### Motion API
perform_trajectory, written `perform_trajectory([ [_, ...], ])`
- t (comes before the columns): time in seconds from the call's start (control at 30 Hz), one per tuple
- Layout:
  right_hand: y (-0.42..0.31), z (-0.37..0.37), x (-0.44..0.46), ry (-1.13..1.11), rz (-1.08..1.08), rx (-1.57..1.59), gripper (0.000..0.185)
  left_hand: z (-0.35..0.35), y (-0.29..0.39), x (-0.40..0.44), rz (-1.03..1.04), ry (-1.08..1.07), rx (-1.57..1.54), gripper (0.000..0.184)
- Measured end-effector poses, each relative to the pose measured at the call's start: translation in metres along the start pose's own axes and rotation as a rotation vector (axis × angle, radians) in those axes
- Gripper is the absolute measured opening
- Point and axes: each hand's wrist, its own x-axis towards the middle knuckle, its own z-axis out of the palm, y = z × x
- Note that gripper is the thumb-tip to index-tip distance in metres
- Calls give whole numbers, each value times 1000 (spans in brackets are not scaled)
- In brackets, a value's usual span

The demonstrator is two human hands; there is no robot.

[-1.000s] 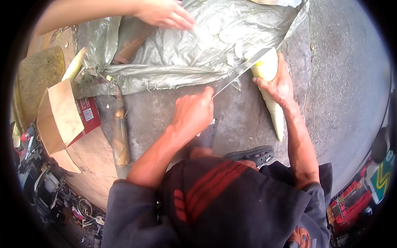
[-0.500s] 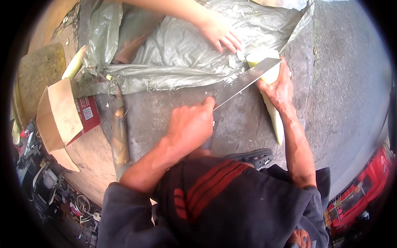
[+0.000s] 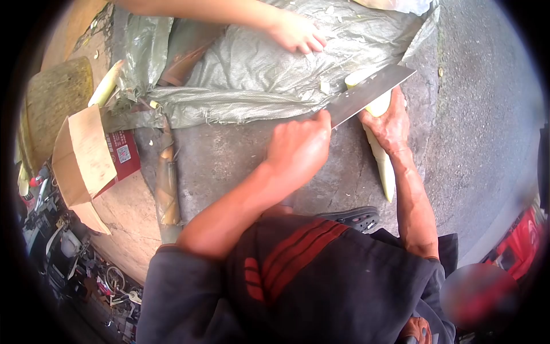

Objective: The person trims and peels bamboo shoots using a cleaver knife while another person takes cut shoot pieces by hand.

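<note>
My left hand (image 3: 301, 146) is closed round the handle of a broad-bladed knife (image 3: 372, 94), whose blade points up and to the right. The blade lies across the thick upper end of a peeled, pale bamboo shoot (image 3: 380, 163) and hides part of it. Gripping that shoot just below the blade is my right hand (image 3: 388, 125), and the tapered tip hangs down towards me. Small pale pieces (image 3: 325, 87) lie on the grey-green woven sack (image 3: 252, 63) beside the knife.
Another person's hand (image 3: 298, 33) reaches over the sack from the top. At left stand an open cardboard box (image 3: 80, 155), an unpeeled bamboo shoot (image 3: 167, 189) and a pale shoot (image 3: 106, 85). A dark clog (image 3: 358, 218) is on the ground near me.
My left hand and the knife have moved right and slightly up, so the blade reaches farther past the shoot. The other person's hand has drawn back up and left.
</note>
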Motion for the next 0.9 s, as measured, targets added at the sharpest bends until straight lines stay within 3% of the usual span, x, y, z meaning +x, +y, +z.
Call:
perform_trajectory([
  [0.27, -8, -4, -3, 8, -8, 40, 101, 20, -9, 47, 42, 123, -43, 13],
  [0.5, 8, -6, 7, -31, -63, 92, 106, 19, -25, 77, -7, 34, -116, 20],
  [0.57, 19, -12, 15, -92, -104, 53, 107, 19, -25, 64, -34, 80, -175, 22],
  [0.67, 24, -7, 6, 111, -93, -19, 108, 8, -21, 34, -37, 48, -150, 20],
  [0.9, -12, -13, 4, 61, 29, -65, 100, 7, -32, -27, -2, 46, -50, 13],
])
